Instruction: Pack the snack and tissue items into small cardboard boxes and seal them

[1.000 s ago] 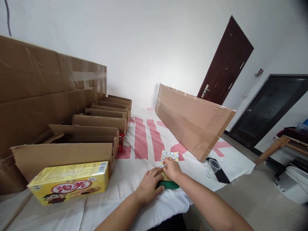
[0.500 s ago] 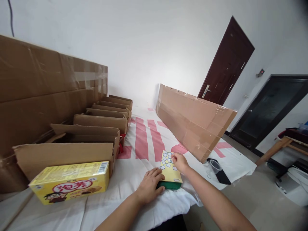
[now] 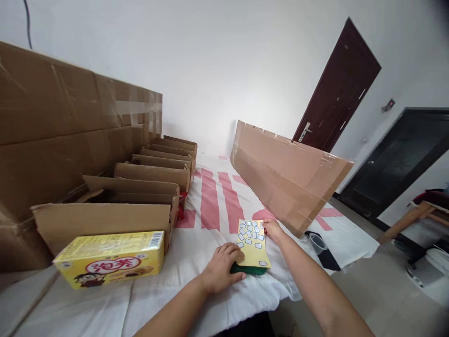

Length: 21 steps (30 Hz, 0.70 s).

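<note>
- Sheet (image 3: 251,251) looks light, bendy — likely creases; grip by edges.
- Left hand (image 3: 223,267) rests half-open on its left edge.
- Right hand (image 3: 273,230) bunches fingers at upper-right edge — hold unclear.

Sheet (image 3: 253,249): smooth paper. Yellow box (image 3: 112,260): glossy card. Tablecloth (image 3: 196,244): creased, matt cloth.

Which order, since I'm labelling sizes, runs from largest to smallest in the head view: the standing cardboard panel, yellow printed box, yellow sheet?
1. Cardboard panel
2. Yellow printed box, whose nearness to the camera enlarges it
3. Yellow sheet, clearly the smallest
</note>
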{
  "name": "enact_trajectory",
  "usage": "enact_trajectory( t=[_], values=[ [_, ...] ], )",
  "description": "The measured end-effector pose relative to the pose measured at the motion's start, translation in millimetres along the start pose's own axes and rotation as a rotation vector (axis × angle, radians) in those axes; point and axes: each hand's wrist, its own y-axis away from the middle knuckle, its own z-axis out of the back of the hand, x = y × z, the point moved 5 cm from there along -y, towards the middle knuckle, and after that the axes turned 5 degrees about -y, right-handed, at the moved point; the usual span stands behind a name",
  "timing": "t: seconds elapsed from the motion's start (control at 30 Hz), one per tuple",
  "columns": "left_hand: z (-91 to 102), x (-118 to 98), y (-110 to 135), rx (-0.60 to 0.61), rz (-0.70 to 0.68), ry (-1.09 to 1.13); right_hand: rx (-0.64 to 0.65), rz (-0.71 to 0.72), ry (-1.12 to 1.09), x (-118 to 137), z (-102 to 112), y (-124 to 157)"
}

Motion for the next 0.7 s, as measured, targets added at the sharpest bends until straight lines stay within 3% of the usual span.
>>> enact_trajectory(
  t=[0.13,0.2,0.37,0.53,0.7],
  values=[
    [18.2,18.9,-1.7,-0.335,0.186,0.449,0.06,-0.071,-0.043,13.1,-1.1,9.6],
    [20.8,32.9,-2.8,-0.446,0.312,0.591,0.09,-0.075,-0.086,21.6,-3.9,16.1],
    [8.4,53.0,-7.6,-0.448,0.489,0.813,0.169,-0.072,-0.195,32.9,-28.2,33.7],
    [3.5,52.4,-4.3,-0.429,0.511,0.966,0.256,-0.104,-0.253,33.4,-58.3,46.5],
    [6.8,53.4,-1.9,-0.448,0.519,0.994,0.304,-0.019,-0.285,46.3,-67.6,48.5]
  ],
)
